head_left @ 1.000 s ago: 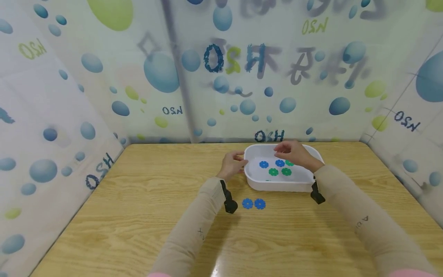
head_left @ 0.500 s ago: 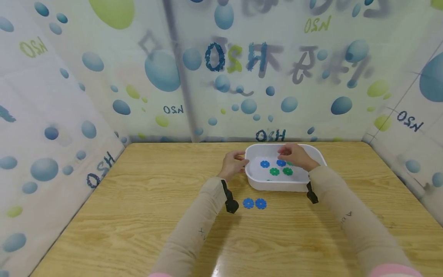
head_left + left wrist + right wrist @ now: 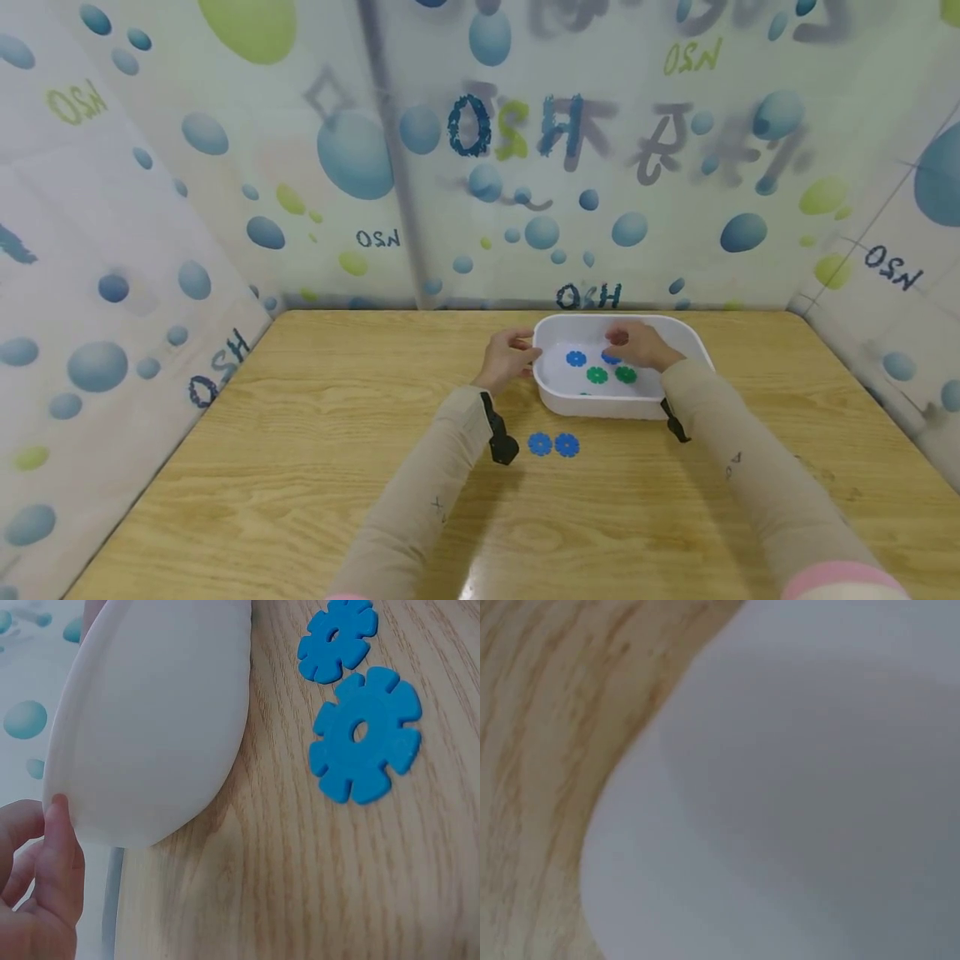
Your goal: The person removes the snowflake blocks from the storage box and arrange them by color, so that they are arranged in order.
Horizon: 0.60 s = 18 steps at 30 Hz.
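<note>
A white plastic tub (image 3: 600, 407) sits at the back of the wooden table. My left hand (image 3: 504, 360) grips its left end, and in the left wrist view a fingertip (image 3: 58, 806) presses the rim. My right hand (image 3: 643, 343) reaches down inside the tub, its fingers loosely bent. Its fingertips overlap a flat blue snowflake building disc (image 3: 611, 358), partly covered by the hand. Another blue disc (image 3: 576, 358) lies to the left on the tub floor. Two green discs, a nearer one (image 3: 597, 375) and one under the right hand (image 3: 626, 375), lie beside it.
In front of the tub, two more blue discs, a left one (image 3: 540, 444) and a right one (image 3: 567, 445), lie side by side on the wooden table (image 3: 300, 467). A patterned wall covering (image 3: 450, 200) stands behind the table's back edge.
My right hand has moved down and slightly right inside the tub, its fingertips now over the blue disc and the green disc behind it hidden. My left hand stays at the tub's end.
</note>
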Each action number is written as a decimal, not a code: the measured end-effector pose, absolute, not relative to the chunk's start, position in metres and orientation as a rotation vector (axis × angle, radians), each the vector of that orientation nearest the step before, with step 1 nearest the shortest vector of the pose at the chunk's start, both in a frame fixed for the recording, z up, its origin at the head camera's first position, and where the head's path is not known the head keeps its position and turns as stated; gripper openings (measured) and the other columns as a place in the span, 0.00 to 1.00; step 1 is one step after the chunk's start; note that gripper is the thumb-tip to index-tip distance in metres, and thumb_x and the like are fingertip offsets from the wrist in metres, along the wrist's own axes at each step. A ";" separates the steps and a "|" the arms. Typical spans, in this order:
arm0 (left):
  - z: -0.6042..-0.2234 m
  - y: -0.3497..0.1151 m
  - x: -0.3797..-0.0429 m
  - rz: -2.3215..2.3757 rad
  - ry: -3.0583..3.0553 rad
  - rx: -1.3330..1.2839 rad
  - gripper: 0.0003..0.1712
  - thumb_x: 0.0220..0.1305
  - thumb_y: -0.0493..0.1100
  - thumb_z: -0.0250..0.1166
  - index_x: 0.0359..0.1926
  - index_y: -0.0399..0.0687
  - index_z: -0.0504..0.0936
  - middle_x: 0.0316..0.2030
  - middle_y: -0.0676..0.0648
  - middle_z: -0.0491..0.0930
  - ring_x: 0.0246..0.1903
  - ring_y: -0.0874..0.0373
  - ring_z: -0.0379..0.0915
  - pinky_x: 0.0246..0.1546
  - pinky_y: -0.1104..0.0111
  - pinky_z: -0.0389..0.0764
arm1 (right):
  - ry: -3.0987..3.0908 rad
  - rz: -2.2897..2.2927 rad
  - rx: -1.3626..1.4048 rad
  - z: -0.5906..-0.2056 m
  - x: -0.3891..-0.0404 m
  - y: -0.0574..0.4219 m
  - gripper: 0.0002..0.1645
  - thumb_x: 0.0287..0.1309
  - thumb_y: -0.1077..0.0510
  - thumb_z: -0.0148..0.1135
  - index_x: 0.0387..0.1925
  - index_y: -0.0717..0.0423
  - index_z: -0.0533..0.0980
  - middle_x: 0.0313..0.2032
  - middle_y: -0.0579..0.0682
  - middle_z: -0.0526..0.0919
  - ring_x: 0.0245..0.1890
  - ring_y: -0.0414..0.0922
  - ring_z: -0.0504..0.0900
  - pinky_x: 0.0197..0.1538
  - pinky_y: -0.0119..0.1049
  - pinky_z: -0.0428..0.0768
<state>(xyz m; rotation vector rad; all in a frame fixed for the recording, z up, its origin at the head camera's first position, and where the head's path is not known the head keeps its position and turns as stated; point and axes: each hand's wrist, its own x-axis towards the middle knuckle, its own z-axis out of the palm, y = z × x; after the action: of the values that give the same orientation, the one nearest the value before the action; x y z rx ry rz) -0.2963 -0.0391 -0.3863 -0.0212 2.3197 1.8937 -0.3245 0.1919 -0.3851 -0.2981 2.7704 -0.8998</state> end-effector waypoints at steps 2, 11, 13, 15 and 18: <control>-0.387 -0.039 -0.296 1.895 2.316 -0.024 0.22 0.54 0.32 0.62 0.52 0.39 0.73 0.34 0.43 0.72 0.33 0.48 0.76 0.35 0.59 0.80 | 2.765 -0.905 -0.284 -0.384 -0.323 0.192 0.20 0.56 0.60 0.55 0.49 0.68 0.68 0.48 0.64 0.71 0.50 0.57 0.68 0.54 0.50 0.68; -0.387 -0.038 -0.296 1.906 2.312 -0.025 0.22 0.54 0.32 0.62 0.52 0.39 0.73 0.33 0.44 0.71 0.35 0.45 0.76 0.34 0.59 0.80 | 2.735 -0.930 -0.290 -0.392 -0.325 0.194 0.21 0.54 0.64 0.57 0.50 0.68 0.68 0.48 0.63 0.72 0.50 0.57 0.69 0.55 0.49 0.67; -0.387 -0.038 -0.296 1.911 2.310 -0.028 0.22 0.54 0.32 0.62 0.52 0.39 0.73 0.32 0.44 0.71 0.35 0.45 0.76 0.34 0.59 0.80 | 2.740 -0.914 -0.298 -0.394 -0.325 0.193 0.21 0.53 0.64 0.58 0.50 0.68 0.68 0.47 0.63 0.72 0.49 0.56 0.69 0.55 0.50 0.67; -0.387 -0.038 -0.297 1.912 2.309 -0.034 0.22 0.54 0.32 0.62 0.52 0.38 0.73 0.32 0.44 0.71 0.36 0.44 0.76 0.34 0.59 0.80 | 2.746 -0.899 -0.309 -0.395 -0.325 0.193 0.22 0.52 0.65 0.58 0.49 0.68 0.68 0.47 0.63 0.72 0.48 0.56 0.70 0.54 0.50 0.68; -0.387 -0.038 -0.296 1.909 2.305 -0.047 0.22 0.54 0.32 0.62 0.52 0.39 0.73 0.32 0.45 0.71 0.36 0.44 0.76 0.35 0.58 0.80 | 2.747 -0.889 -0.306 -0.396 -0.325 0.191 0.22 0.51 0.65 0.59 0.49 0.68 0.69 0.47 0.63 0.72 0.48 0.56 0.70 0.54 0.49 0.68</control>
<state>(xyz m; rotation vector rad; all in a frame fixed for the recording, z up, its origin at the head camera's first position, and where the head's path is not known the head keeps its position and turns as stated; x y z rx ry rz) -0.2964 -0.0377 -0.3871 -0.0471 2.3053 1.9090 -0.3253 0.1914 -0.3964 -0.3057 2.7466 -0.8886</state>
